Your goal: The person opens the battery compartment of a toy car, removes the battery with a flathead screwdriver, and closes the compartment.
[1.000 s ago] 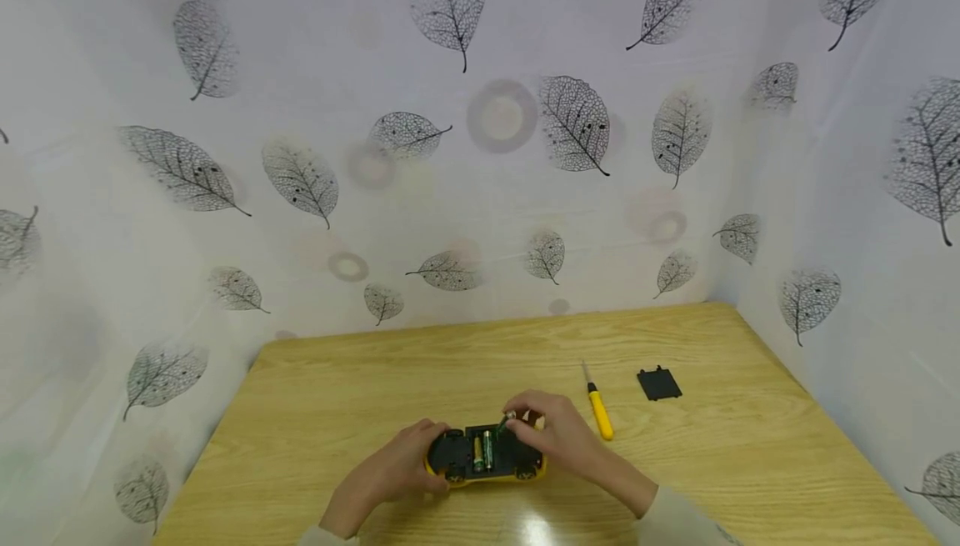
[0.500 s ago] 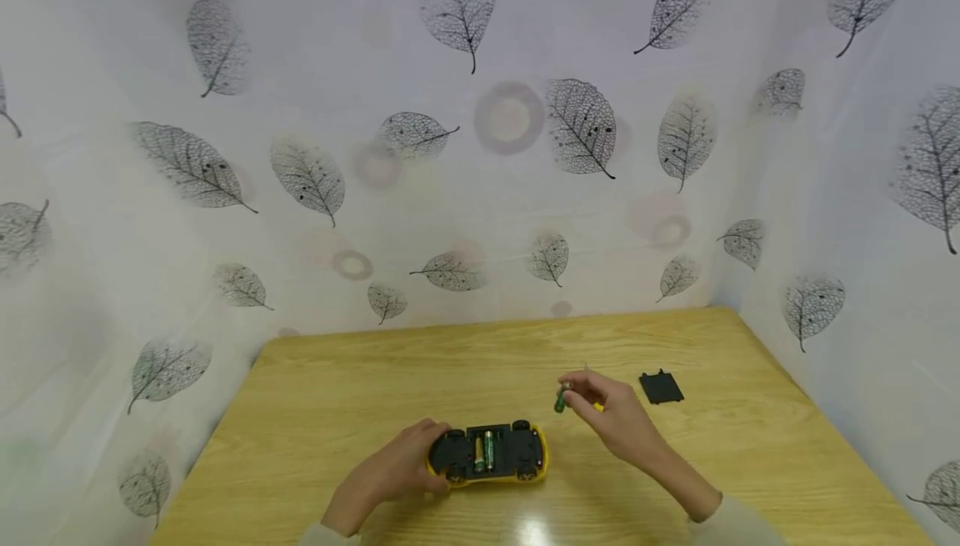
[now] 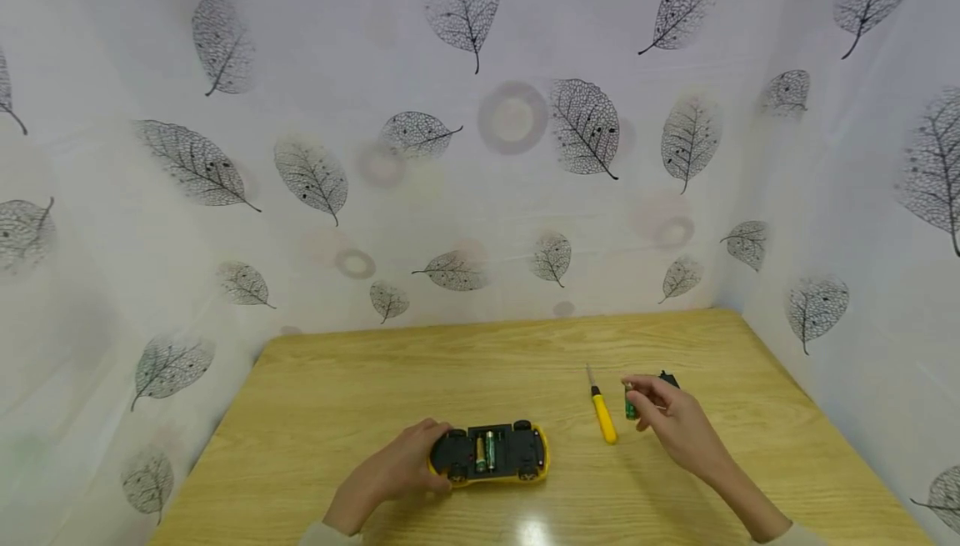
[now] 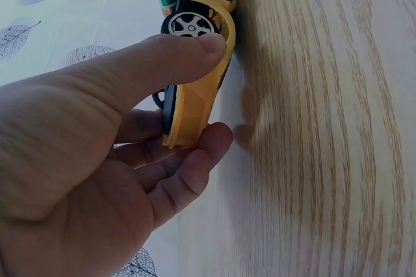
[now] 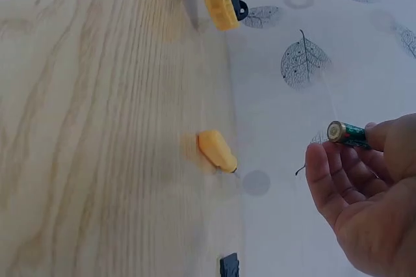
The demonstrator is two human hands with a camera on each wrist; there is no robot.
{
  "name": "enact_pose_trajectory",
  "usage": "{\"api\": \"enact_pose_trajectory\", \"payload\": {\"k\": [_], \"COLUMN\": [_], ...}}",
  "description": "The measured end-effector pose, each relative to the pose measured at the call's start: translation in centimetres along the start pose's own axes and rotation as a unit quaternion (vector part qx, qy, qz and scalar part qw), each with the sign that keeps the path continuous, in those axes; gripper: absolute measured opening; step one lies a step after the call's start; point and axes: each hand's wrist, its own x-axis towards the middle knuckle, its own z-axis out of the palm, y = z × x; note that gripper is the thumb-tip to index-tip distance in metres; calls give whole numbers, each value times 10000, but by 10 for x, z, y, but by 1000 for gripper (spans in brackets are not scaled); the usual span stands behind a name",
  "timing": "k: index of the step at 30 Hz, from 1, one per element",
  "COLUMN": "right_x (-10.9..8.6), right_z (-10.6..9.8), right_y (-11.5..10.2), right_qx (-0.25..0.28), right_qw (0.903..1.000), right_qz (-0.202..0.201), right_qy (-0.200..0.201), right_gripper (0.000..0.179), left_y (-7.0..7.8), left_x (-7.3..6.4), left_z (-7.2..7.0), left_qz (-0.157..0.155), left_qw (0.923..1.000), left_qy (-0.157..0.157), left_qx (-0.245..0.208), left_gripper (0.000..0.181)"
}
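Wood-grained and yellowish, the table (image 3: 375, 379) catches a patch of glare near its front. Closest to me, the person's left grip (image 3: 397, 464) is closed round one end of a yellow toy car (image 3: 510, 450), turned upside down, thumb against its near side by a wheel. Two batteries (image 3: 481, 453) sit side by side in its open underside. Off to the right, well apart from the car, the right grip (image 3: 678, 428) is narrow, pinching a green battery (image 3: 630, 406) with a gold-coloured end above the table. Between them lies a yellow-handled screwdriver (image 3: 604, 419), tip pointing away from the person. Past the right grip, partly hidden, is a flat black plate (image 3: 670, 378). Behind everything hangs pale sheeting (image 3: 420, 225) printed with dark, veined leaves and faint rings.
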Motion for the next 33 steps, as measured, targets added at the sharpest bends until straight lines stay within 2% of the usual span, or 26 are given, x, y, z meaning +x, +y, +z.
{"api": "enact_pose_trajectory", "payload": {"k": [5,12,19,22,26,33], "right_x": [-8,-12,-16,-19,-22,-22], "right_z": [-9,-14,-15,-13,-10,-7], "right_y": [15,24,37,43,48,50], "right_qx": [-149,-369,-527,-373,-67,-92], "right_qw": [9984,9899,9828,9799,9796,9760], "right_qz": [547,1338,1662,1829,1821,2039], "right_qy": [-37,-291,-603,-700,-852,-756], "right_gripper": [26,32,35,34,34,33], "left_y": [0,2,4,4,4,4], "left_x": [1,0,-1,-1,-1,0], "left_z": [0,-1,-2,-2,-2,-1], "left_qz": [-70,-46,14,19,-10,-56], "left_qw": [9999,10000,10000,10000,10000,10000], "left_qy": [-48,-21,31,20,-1,-60], "left_qx": [-61,-17,0,25,62,27], "left_gripper": [71,70,70,70,71,74]}}
